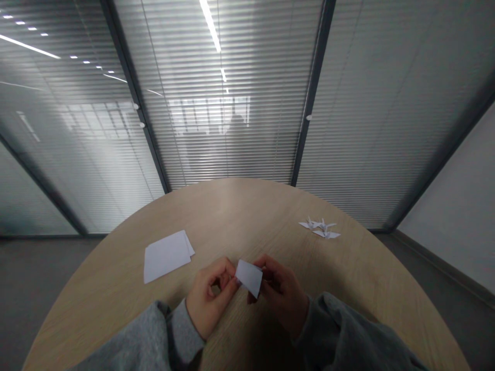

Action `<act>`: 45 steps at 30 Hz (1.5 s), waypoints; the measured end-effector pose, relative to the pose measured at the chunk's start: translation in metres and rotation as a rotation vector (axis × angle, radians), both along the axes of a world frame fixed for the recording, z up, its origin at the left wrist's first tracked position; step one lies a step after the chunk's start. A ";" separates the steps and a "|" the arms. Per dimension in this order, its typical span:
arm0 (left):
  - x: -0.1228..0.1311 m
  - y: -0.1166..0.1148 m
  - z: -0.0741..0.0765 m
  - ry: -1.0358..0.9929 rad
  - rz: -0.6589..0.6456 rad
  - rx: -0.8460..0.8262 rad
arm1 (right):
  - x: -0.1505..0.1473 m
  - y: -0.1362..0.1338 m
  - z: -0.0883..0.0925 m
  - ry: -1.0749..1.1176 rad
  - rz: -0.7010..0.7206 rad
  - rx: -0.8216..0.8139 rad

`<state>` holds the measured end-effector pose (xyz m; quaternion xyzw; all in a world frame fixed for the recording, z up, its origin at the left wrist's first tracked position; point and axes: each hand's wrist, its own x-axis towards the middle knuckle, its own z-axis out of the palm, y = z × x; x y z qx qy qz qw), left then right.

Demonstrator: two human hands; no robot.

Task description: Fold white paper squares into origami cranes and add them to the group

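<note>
A small folded piece of white paper (pixel 249 278) is held up between my two hands, above the near middle of the table. My left hand (pixel 212 293) pinches its left corner between thumb and forefinger. On the other side, my right hand (pixel 281 292) grips the right edge, with some fingers behind the paper and partly in shadow. To the left lie white paper sheets (pixel 166 257), loosely stacked. Several folded white paper cranes (pixel 320 228) sit close together at the right.
The round wooden table (pixel 232 216) curves away in front of me. Beyond its far edge stand glass panels with blinds (pixel 232 149) and dark frames (pixel 309 103). A white wall (pixel 460 206) is at the far right, and grey floor (pixel 34 278) shows at the sides.
</note>
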<state>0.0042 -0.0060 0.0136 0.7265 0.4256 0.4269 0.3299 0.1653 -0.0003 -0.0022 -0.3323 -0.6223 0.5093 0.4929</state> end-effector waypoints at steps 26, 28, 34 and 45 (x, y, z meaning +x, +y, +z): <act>0.001 0.008 -0.005 -0.179 -0.104 -0.373 | 0.014 0.002 0.013 -0.403 -0.236 0.829; 0.002 0.006 -0.004 -0.175 -0.121 -0.375 | 0.014 0.002 0.013 -0.390 -0.240 0.812; 0.005 0.002 -0.008 -0.241 -0.151 -0.318 | 0.013 0.001 0.014 -0.345 -0.259 0.748; 0.003 0.003 -0.006 -0.195 -0.100 -0.210 | 0.014 0.001 0.012 -0.301 -0.253 0.617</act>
